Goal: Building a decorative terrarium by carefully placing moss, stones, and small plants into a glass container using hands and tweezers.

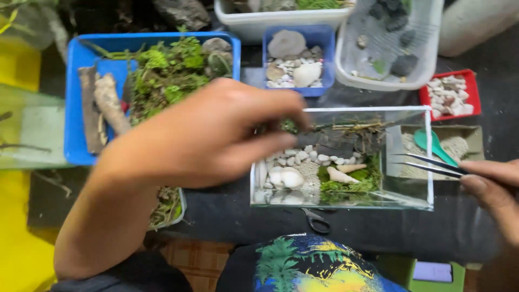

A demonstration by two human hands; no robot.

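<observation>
Your left hand point(216, 132) is over the left back corner of the small glass tank point(427, 157), with the fingers closed together in a pinch. They seem to hold a small piece of green moss point(289, 126) at the tips, but the hand hides most of it, so I cannot tell how much is in the pinch. Your right hand point(494, 189) is at the right side, outside the tank, and it grips long metal tweezers point(427, 164). Their thin tips are close together and hold nothing; they point toward the tank's right wall.

The moss is, I judge, very light and soft. It can tear or crumble, so you take it gently at its base, not at the loose ends. The tank is thin glass: rigid, slippery and fragile, with sharp-looking edges, so hold it low and with flat fingers. Inside it lie white pebbles point(303, 159), a pale shell point(340, 176), a dark flat piece and dry twigs point(357, 127). Small scissors point(316, 220) lie just in front of the tank.
</observation>
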